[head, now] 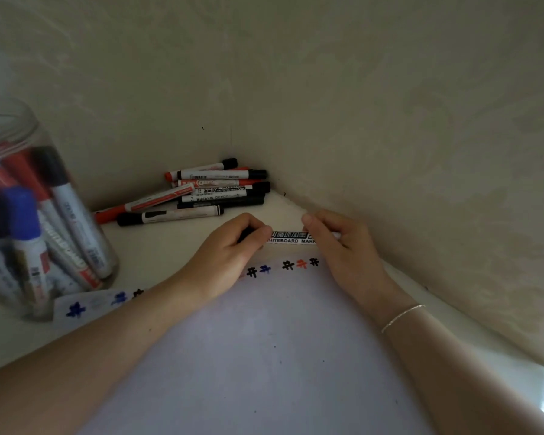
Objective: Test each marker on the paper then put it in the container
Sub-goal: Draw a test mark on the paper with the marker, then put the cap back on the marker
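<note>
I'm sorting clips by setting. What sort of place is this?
Probably a home or office desk corner: a white tabletop against plain walls, loose whiteboard markers and a clear jar.

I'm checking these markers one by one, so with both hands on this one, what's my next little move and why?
Probably pull the cap off. Your left hand grips the dark end and your right hand the other end of the whiteboard marker, held level just above the paper. No tip shows, and the row of test marks sits right below.

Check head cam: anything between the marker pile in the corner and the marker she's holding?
Nothing. In the head view only bare white tabletop separates the loose marker pile from the held marker, gripped by both hands.
</note>
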